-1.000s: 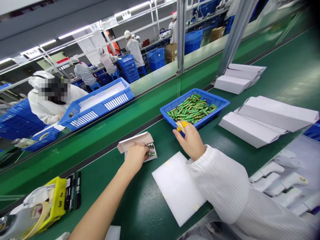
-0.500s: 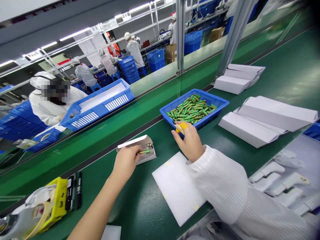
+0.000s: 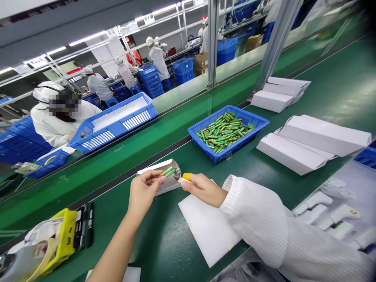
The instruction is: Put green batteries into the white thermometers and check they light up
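Pinched in my left hand (image 3: 148, 182) are green cylindrical batteries (image 3: 168, 171) with metallic ends, held over an open white box (image 3: 169, 187). My right hand (image 3: 205, 190) is closed beside the box, its fingertips close to the batteries. Between those fingertips is a small dark-tipped tool (image 3: 176, 177); its exact kind is unclear. Yellow and cream material shows around the fingertips, and I cannot tell whether it is finger covers or a handle. Shiny small pieces lie inside the box, partly hidden by the hands. A blue tray (image 3: 216, 156) full of green batteries stands behind my right hand.
A white flat sheet (image 3: 205, 231) lies under my right forearm. White folded boxes (image 3: 296, 152) rest at right. At lower left are a yellow basket (image 3: 69, 235) and black markers (image 3: 90, 225). Beyond the conveyor belt, a person (image 3: 55, 121) works behind a blue crate (image 3: 136, 121).
My right hand has moved from the blue tray left and down to the white box. My left hand has lifted and turned, showing the batteries tilted up between its fingers.
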Motion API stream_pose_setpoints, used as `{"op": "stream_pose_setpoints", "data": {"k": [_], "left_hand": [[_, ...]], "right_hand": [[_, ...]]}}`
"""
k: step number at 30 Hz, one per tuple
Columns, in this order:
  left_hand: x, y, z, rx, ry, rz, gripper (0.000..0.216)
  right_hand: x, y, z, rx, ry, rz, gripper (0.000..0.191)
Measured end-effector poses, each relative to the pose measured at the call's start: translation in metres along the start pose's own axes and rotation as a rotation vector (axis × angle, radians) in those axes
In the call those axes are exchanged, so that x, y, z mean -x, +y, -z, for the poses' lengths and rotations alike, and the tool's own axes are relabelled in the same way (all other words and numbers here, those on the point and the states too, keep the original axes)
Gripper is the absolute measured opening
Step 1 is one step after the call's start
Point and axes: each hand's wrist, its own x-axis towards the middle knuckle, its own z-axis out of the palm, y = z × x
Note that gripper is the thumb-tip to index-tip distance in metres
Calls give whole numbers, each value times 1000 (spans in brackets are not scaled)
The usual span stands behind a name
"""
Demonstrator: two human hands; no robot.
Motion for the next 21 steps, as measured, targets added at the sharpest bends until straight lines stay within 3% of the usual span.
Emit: {"op": "stream_pose_setpoints", "data": {"k": [6, 12, 21], "left_hand": [[-1, 6, -5, 307, -93, 83, 37], [1, 10, -11, 370, -110, 102, 38], [1, 11, -11, 406, -107, 91, 40]], "right_hand": [[-2, 0, 0, -62, -62, 7, 38], [-3, 0, 1, -105, -19, 8, 38], [-3, -3, 2, -86, -55, -1, 39]]}}
